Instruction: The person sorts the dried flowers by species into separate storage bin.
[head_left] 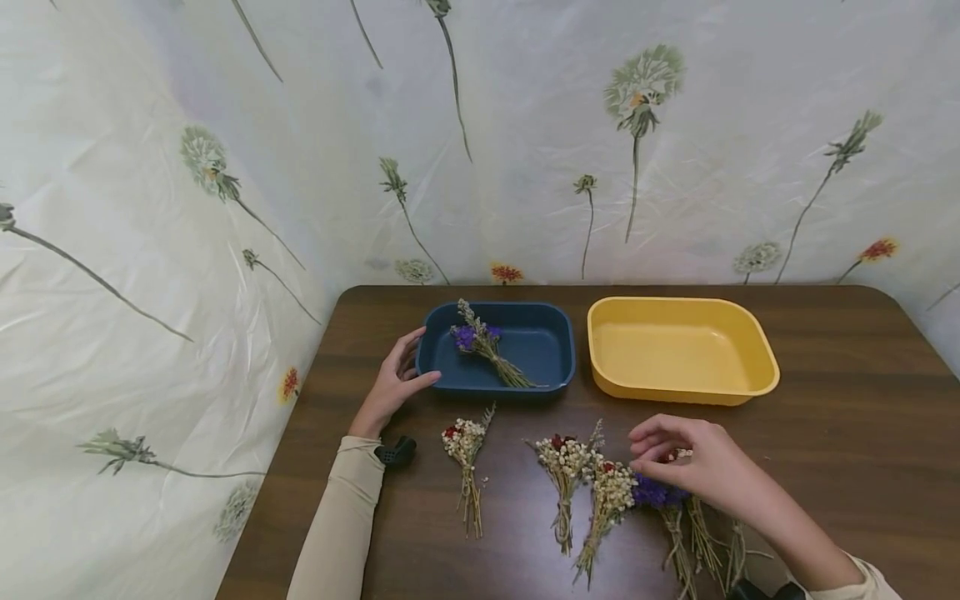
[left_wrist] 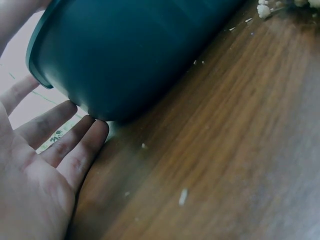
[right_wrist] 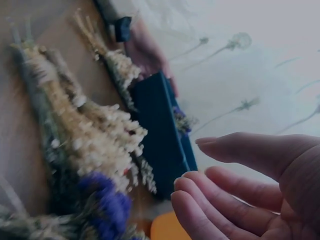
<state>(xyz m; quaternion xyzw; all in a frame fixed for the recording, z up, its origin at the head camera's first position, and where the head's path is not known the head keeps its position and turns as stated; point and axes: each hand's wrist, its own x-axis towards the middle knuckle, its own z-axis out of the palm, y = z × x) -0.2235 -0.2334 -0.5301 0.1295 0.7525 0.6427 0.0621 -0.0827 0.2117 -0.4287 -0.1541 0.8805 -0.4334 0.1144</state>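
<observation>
A dark blue tray (head_left: 538, 354) holds a small dried bouquet (head_left: 495, 360) with purple flowers and a grey-green spike. At its left end my left hand (head_left: 390, 385) touches the wall with extended fingers, seen closely against the tray's side (left_wrist: 130, 55) in the left wrist view. My right hand (head_left: 693, 454) hovers above dried bouquets at the right, thumb and fingers apart, nothing held. Beneath it lies a purple-flowered bouquet (head_left: 660, 493); left of that are two cream bouquets (head_left: 564, 467) with red bits. Other stems are partly hidden under the hand.
A yellow tray (head_left: 678, 354) stands right of the blue one. Another cream and red bouquet (head_left: 467, 442) lies in front of the blue tray on the brown wooden table (head_left: 840, 400). A flower-printed sheet (head_left: 525, 167) hangs behind the table.
</observation>
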